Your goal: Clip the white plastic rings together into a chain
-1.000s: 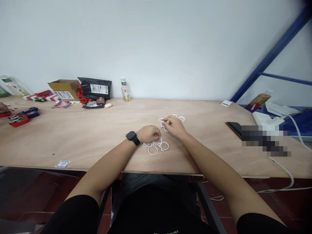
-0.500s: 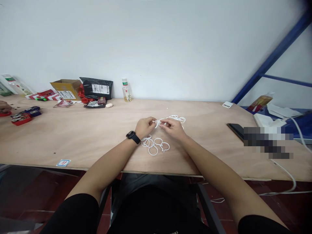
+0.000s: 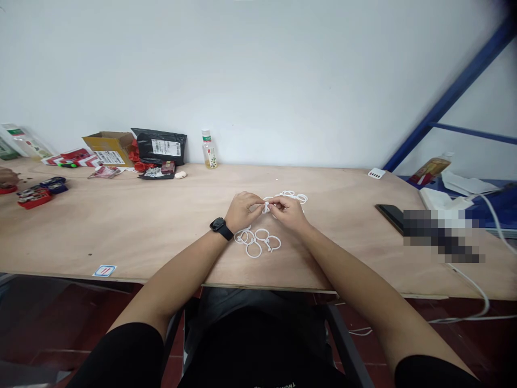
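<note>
My left hand [image 3: 244, 209], with a black watch [image 3: 220, 228] on its wrist, has its fingertips pinched on a white plastic ring [image 3: 266, 208] above the table. Facing it, my right hand [image 3: 287, 211] pinches the same ring from the other side. Fingers cover most of the ring, so its fine parts are hidden. Just nearer to me than the hands lies a loose group of white plastic rings [image 3: 254, 249] with small eyelets. Beyond my right hand is a second cluster of white rings [image 3: 301, 198], partly covered by that hand.
A bottle [image 3: 209, 150], a black parcel bag [image 3: 161, 148] and an opened cardboard box [image 3: 108, 149] stand along the wall. Red and blue trays [image 3: 36, 200] lie at left, near another person's hand [image 3: 8, 177]. A phone [image 3: 390, 216] and a white charger [image 3: 376, 173] are at right.
My left hand has shifted slightly right, and its fingertips now meet those of my right hand. The held ring has turned and shows less between the fingers. The rings on the table stay put.
</note>
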`<state>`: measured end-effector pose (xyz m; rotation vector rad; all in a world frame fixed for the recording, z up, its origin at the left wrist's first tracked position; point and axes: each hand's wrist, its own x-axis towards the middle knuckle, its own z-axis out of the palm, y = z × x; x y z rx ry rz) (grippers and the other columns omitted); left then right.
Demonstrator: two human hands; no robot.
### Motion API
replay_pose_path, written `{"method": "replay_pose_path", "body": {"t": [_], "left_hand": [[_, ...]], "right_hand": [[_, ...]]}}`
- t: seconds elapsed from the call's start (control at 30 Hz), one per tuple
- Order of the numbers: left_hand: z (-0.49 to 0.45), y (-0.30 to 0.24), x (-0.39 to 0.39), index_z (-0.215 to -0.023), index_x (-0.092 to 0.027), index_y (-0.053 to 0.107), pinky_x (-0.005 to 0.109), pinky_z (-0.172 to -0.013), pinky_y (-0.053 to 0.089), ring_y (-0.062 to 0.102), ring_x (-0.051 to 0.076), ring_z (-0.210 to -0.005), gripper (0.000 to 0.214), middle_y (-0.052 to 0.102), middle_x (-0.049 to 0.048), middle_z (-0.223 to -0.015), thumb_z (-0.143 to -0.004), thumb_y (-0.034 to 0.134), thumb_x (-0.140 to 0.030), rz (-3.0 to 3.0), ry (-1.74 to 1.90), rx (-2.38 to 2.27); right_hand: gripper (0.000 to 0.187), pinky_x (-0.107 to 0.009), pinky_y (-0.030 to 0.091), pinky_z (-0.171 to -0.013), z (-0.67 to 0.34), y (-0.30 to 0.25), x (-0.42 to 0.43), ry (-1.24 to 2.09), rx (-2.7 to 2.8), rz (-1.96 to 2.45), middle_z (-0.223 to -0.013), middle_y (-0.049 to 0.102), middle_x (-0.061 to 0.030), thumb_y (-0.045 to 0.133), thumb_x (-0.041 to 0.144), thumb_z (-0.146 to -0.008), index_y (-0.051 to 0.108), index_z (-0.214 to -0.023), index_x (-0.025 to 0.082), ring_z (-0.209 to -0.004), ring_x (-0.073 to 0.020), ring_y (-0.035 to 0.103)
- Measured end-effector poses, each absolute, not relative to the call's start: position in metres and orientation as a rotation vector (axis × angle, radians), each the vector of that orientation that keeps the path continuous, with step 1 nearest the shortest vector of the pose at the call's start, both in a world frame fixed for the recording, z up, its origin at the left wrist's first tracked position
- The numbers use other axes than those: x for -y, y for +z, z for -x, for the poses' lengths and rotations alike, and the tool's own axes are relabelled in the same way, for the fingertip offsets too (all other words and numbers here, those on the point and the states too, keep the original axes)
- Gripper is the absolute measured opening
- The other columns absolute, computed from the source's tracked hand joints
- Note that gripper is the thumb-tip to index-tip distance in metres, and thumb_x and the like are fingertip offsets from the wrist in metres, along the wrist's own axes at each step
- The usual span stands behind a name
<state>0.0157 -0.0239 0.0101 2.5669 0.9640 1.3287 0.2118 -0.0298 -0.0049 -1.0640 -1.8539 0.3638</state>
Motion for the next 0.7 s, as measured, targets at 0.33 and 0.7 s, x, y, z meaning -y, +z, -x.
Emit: {"method": "replay_pose_path", "body": {"t": [0.33,0.7], "left_hand": [[-0.0203,0.0108,0.0268,-0.076,-0.02,0.07,0.034,-0.079,0.044,0.063,0.018,-0.079,0.009,0.072,0.0028,-0.079,-0.082,0.064,-0.025,-2.575,1.352,-1.082],[-0.0208,0.0133,0.0268,-0.074,-0.019,0.067,0.033,-0.079,0.045,0.063,0.017,-0.077,0.013,0.071,0.0025,-0.077,-0.084,0.061,-0.025,-2.51,1.32,-1.078]], "right_hand": [[0.017,-0.026,0.044,-0.059,-0.2063,-0.0013,0.0365,0.341,1.864,1.096,-0.074,0.071,-0.0036,0.06,0.028,-0.083,0.074,-0.088,0.019,-0.062,-0.0141,0.06],[0.021,-0.025,0.045,-0.057,-0.2046,-0.0036,0.0341,0.409,1.825,1.068,-0.07,0.069,-0.0027,0.058,0.033,-0.084,0.072,-0.089,0.018,-0.06,-0.014,0.06]]}}
